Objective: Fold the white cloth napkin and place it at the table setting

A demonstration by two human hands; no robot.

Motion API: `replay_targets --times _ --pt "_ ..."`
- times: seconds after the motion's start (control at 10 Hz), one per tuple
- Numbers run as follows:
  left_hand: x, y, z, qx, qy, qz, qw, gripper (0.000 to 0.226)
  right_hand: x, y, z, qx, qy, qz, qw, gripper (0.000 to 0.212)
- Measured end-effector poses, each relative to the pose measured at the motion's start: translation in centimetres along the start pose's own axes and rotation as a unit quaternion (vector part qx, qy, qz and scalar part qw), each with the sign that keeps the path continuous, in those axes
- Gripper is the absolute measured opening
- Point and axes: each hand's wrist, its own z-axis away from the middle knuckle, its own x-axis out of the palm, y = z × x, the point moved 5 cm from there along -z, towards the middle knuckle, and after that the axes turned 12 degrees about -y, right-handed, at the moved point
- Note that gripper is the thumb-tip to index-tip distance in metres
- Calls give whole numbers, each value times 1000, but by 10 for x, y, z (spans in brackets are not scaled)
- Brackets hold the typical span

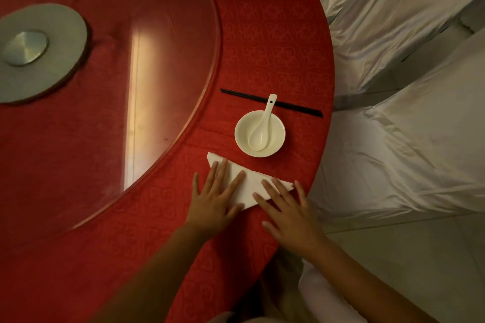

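Napkin [249, 186], folded triangular below the bowl [259, 133], under flat open left hand [212, 198] and right hand [291, 214]; press creases evenly.

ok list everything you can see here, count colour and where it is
napkin: one, white, folded into a triangle, flat on the tablecloth near the table edge, under both hands
bowl: one, white, just beyond the napkin
spoon: one, white, lying in the bowl, handle over the chopsticks
chopsticks: one pair, black, beyond the bowl
tablecloth: one, red, patterned, covering the round table
glass turntable: one, clear, left part of the table
turntable hub: one, grey metal, far left
chair covers: white, at least two, right of the table
left hand: flat on the napkin
right hand: flat on the napkin
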Motion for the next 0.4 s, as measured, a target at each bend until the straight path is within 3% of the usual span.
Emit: replay_targets --times 0.2,0.4 --pt "12 -11 -10 -24 -72 -20 997 70 -2 -3 -3 26 -70 -3 997 60" --pt "-9 -9 -3 -11 -111 -22 994 78 -32 -5 -8 6 -87 -32 996 55"
